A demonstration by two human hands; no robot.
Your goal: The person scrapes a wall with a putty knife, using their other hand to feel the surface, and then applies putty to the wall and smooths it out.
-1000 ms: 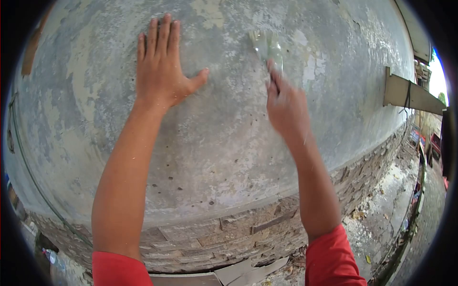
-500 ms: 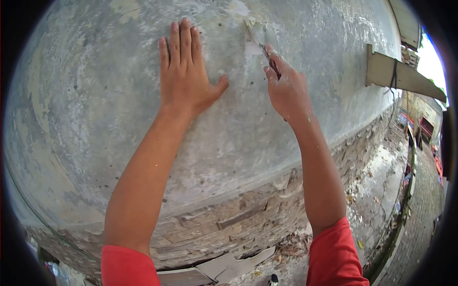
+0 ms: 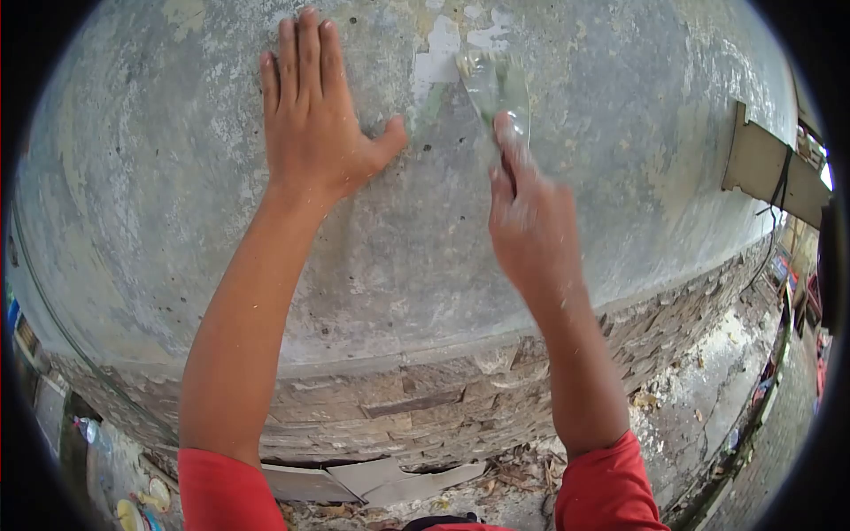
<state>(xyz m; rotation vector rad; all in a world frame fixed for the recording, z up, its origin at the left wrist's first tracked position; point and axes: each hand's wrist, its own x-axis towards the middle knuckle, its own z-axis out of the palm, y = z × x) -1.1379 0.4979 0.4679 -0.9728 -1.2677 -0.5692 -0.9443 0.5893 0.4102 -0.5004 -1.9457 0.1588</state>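
Note:
A weathered grey wall (image 3: 425, 257) with patchy, flaking paint fills most of the view. My left hand (image 3: 314, 133) lies flat against it, fingers stretched upward and thumb out to the side. To the right, my right hand (image 3: 536, 212) is wrapped round the handle of a putty knife (image 3: 496, 84), index finger along the tool. The wide blade points up and its edge is at the wall, beside a bare whitish patch (image 3: 436, 53). Slight motion blur covers the right hand, and its grip hides most of the handle.
Rough stone cladding (image 3: 354, 407) runs along the wall's foot. Broken grey boards (image 3: 381, 482) lie on the ground below, among dry leaves. At the right, a beige panel (image 3: 775, 168) with a dark cord juts from the wall. A thin green cable (image 3: 66, 332) hangs at the left.
The view has shifted, so the wall's lower edge and side panel sit differently. The putty knife's blade now shows broader, and more whitish patch is visible above it. My left hand stays flat on the wall.

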